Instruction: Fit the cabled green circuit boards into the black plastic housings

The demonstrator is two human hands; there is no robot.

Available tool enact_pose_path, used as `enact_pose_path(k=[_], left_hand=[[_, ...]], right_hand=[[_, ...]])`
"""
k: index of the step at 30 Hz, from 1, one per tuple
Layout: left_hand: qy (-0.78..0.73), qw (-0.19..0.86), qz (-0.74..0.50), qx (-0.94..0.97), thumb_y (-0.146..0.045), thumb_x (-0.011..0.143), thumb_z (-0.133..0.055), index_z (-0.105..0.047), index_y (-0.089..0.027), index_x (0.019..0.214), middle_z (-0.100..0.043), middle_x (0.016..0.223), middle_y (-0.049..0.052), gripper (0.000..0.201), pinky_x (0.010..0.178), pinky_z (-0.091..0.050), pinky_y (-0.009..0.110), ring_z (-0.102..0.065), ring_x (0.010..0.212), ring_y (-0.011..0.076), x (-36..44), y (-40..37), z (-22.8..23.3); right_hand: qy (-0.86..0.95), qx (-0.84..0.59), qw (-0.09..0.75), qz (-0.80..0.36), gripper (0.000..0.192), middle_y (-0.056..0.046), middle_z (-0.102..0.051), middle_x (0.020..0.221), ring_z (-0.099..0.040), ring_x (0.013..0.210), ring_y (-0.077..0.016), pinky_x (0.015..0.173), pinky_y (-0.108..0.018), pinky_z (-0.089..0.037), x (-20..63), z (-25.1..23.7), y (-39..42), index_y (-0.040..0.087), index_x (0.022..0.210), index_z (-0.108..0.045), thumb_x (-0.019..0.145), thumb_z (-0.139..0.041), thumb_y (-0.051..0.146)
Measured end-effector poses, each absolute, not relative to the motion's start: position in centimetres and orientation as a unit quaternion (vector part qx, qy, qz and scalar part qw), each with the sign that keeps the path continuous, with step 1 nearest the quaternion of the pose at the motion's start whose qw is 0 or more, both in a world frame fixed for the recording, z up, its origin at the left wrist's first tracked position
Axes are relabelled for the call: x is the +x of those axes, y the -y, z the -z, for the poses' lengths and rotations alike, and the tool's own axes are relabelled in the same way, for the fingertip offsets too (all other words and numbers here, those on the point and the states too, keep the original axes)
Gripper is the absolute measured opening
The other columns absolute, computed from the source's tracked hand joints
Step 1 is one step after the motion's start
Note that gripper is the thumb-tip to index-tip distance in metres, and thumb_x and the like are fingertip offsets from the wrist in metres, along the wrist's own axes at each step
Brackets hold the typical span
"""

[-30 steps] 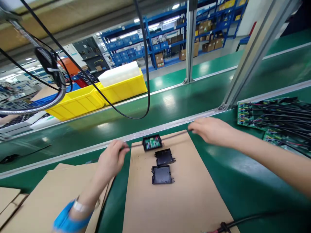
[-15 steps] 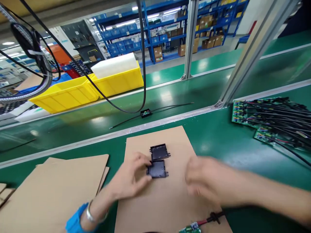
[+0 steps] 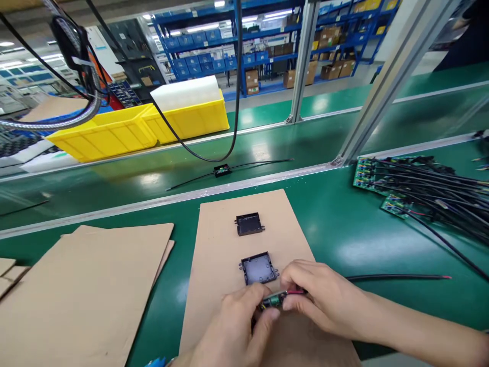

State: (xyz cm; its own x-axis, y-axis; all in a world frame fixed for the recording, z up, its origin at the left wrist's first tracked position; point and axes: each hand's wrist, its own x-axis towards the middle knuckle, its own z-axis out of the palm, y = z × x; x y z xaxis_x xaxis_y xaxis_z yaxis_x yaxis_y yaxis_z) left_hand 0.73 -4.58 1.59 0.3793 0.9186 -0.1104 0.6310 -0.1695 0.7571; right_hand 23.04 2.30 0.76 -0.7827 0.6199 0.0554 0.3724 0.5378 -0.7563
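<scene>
A small green circuit board is held between both hands, just in front of the nearer black plastic case half. My left hand pinches the board's left end between thumb and fingers. At its right end, my right hand is closed round the red wire and black cable joined to the board. The black cable runs out to the right from behind that hand. Farther back lies a second black case half. Both case halves rest open side up on a cardboard sheet.
More cardboard sheets are stacked on the left. At the right lies a pile of circuit boards with black cables. Beyond the metal rail sits a cased board with wires. Yellow bins stand behind, and a black cable hangs down.
My left hand has left the nearer case half and now grips the board, lifted from the cardboard's front. My right hand has come in to its cable end. The case halves are farther apart.
</scene>
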Motion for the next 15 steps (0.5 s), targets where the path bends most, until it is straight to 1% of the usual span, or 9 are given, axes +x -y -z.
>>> enact_pose_path(k=[1,2,4,5,7,9,10,13,15], left_hand=[[-0.541,0.354,-0.182,0.741,-0.026,0.094,-0.043,-0.056,-0.023,0.097,-0.069,0.087,0.003,0.014,0.059,-0.048,0.026,-0.065,0.07,0.0177,1.0,4.5,-1.6],[-0.559,0.331,-0.169,0.741,-0.025,0.094,-0.04,-0.055,-0.022,0.089,-0.067,0.078,0.003,0.016,0.053,-0.043,0.026,-0.062,0.062,0.0174,1.2,4.4,-1.6],[-0.591,0.301,-0.139,0.735,-0.024,0.091,-0.041,-0.053,-0.022,0.082,-0.064,0.067,0.002,0.015,0.047,-0.035,0.026,-0.057,0.053,0.0174,1.2,4.0,-1.5],[-0.602,0.299,-0.132,0.729,-0.023,0.089,-0.042,-0.052,-0.021,0.081,-0.063,0.065,0.001,0.013,0.048,-0.033,0.026,-0.057,0.052,0.0177,1.2,3.8,-1.4],[-0.603,0.326,-0.144,0.714,-0.016,0.084,-0.045,-0.052,-0.021,0.08,-0.065,0.07,0.002,0.01,0.052,-0.037,0.027,-0.06,0.059,0.0187,1.1,3.3,-1.1],[-0.592,0.369,-0.177,0.694,-0.01,0.077,-0.047,-0.051,-0.021,0.077,-0.067,0.077,0.003,0.012,0.059,-0.041,0.027,-0.063,0.069,0.0191,0.9,2.7,-0.9],[-0.591,0.39,-0.189,0.681,-0.009,0.076,-0.047,-0.05,-0.021,0.074,-0.066,0.076,0.002,0.012,0.059,-0.041,0.026,-0.062,0.07,0.0185,0.7,2.4,-0.8],[-0.605,0.432,-0.198,0.639,-0.018,0.085,-0.047,-0.048,-0.021,0.072,-0.061,0.067,-0.002,0.013,0.053,-0.038,0.024,-0.056,0.059,0.0144,-0.2,1.4,-1.2],[-0.601,0.451,-0.192,0.631,-0.026,0.093,-0.043,-0.049,-0.021,0.075,-0.059,0.066,-0.003,0.02,0.05,-0.037,0.024,-0.053,0.054,0.0125,-0.9,1.0,-1.7]], right_hand=[[0.862,-0.297,0.152,-0.382,0.016,0.002,-0.057,0.085,-0.054,0.076,-0.015,0.066,-0.027,-0.041,22.9,-0.9,-2.5,0.022,0.095,-0.045,0.089,-0.054,0.011],[0.863,-0.309,0.141,-0.374,0.017,0.002,-0.058,0.085,-0.054,0.075,-0.0152,0.065,-0.027,-0.041,22.6,-1.1,-2.5,0.022,0.098,-0.045,0.089,-0.054,0.012],[0.877,-0.326,0.122,-0.332,0.022,0.0,-0.06,0.086,-0.056,0.074,-0.0167,0.064,-0.029,-0.041,21.7,-1.2,-2.3,0.021,0.104,-0.045,0.087,-0.052,0.009],[0.893,-0.323,0.115,-0.293,0.023,-0.001,-0.061,0.085,-0.056,0.074,-0.0181,0.063,-0.03,-0.042,21.0,-1.3,-2.0,0.02,0.103,-0.045,0.085,-0.051,0.008],[0.932,-0.296,0.099,-0.187,0.024,-0.005,-0.061,0.083,-0.056,0.072,-0.0214,0.061,-0.033,-0.041,19.4,-1.4,-1.3,0.018,0.099,-0.048,0.078,-0.051,0.006],[0.958,-0.258,0.079,-0.1,0.027,-0.008,-0.06,0.081,-0.055,0.069,-0.0237,0.058,-0.035,-0.041,17.8,-1.7,-0.8,0.016,0.097,-0.051,0.071,-0.056,0.008],[0.963,-0.246,0.076,-0.076,0.03,-0.008,-0.06,0.081,-0.054,0.069,-0.0242,0.058,-0.036,-0.041,17.2,-1.8,-0.8,0.016,0.097,-0.052,0.068,-0.059,0.011],[0.966,-0.235,0.091,-0.056,0.032,-0.007,-0.059,0.084,-0.052,0.074,-0.0245,0.063,-0.037,-0.042,16.5,-2.4,-1.8,0.016,0.1,-0.053,0.069,-0.063,0.015],[0.967,-0.227,0.101,-0.054,0.021,-0.005,-0.058,0.083,-0.051,0.075,-0.0232,0.066,-0.036,-0.041,16.6,-2.5,-3.2,0.018,0.098,-0.054,0.078,-0.062,0.016]])
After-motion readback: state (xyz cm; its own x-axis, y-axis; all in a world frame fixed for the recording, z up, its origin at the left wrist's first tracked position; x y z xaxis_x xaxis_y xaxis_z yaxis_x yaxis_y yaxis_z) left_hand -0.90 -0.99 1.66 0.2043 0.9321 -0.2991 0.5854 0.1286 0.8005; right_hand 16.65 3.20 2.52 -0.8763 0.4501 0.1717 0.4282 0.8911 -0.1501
